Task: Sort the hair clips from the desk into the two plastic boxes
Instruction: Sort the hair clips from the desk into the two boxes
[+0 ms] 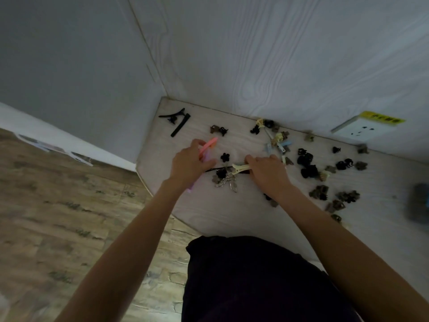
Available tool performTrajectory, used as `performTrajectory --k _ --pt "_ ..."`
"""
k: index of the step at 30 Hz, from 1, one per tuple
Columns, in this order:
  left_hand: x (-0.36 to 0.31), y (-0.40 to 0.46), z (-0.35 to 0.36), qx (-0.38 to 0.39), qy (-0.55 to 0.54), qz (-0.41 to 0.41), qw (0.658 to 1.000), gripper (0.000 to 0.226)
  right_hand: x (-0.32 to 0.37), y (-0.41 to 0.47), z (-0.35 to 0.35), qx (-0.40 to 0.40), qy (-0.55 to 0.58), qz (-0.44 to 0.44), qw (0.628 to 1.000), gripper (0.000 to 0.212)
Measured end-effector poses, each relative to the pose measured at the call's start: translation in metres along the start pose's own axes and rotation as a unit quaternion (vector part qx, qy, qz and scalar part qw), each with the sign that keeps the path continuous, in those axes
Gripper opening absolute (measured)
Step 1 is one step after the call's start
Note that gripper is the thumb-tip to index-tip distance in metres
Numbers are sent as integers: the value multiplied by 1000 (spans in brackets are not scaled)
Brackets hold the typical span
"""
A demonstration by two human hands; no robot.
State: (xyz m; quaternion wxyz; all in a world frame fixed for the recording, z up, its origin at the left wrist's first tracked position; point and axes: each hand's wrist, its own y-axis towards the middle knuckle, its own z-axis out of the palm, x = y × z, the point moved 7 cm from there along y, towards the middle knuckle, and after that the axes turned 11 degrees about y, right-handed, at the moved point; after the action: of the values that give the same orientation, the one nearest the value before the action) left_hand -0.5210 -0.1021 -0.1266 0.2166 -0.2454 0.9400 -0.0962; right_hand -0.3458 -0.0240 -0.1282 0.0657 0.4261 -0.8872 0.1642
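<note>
No text can be read anywhere: the only print is a row of dark characters on the yellow label (pixel 384 119) atop the white socket (pixel 362 130) on the far right wall, and it is too blurred to make out.

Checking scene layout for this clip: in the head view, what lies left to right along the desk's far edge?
Long black hair clips → small brown and black claw clips → pile of pastel clips → white wall socket.
</note>
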Motion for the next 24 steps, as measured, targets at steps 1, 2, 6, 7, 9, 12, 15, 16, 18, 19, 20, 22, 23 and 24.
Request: performTrajectory --k 1,2,6,7,9,12,15,16,18,19,20,22,23,24 --pt "-1 -3 4 12 31 16 999 51 -3 -1 0 -8 -13 14 1000 10" --pt "-2 -6 6 20 55 32 998 46 -7 -2 0 -4 -15 31 999 12" --pt "-4 -11 13 24 99 69 992 29 -14 -7 -3 -24 28 26 999 17" --pt "-7 -10 15 28 108 74 991 30 -12 -10 -3 -32 36 13 999 17" --pt "-7 -9 17 38 122 69 989 33 -3 -12 1 -22 34 -13 999 19" --pt "-4 -12 17 40 116 66 990 34 3 -16 6 -11 38 -5 999 21" --pt "3 -18 9 25 73 59 995 29 4 -14 8 -6 26 7 1000 19" --pt "6 -21 4 19 48 46 998 25 4 -14 8 -3 28 12 1000 18" --pt "17 -26 -2 7 -9 2 1000 15 2 -13 7 -12 64 26 998 19" --pt "22 -29 -6 -1 -38 -18 999 14 -1 -13 4 -23 87 41 995 21" --pt "24 -31 -10 -9 -67 -32 997 16 -5 -14 -2 -40 113 58 991 22" --pt "19 -36 -16 -14 -115 -46 992 18 -16 -20 -14 -82 178 101 975 26" --pt "13 -36 -21 -13 -135 -47 990 18 -21 -22 -19 -101 212 123 964 28" --pt "7 -37 -24 -15 -156 -46 987 18 -25 -23 -22 -113 253 144 950 30"
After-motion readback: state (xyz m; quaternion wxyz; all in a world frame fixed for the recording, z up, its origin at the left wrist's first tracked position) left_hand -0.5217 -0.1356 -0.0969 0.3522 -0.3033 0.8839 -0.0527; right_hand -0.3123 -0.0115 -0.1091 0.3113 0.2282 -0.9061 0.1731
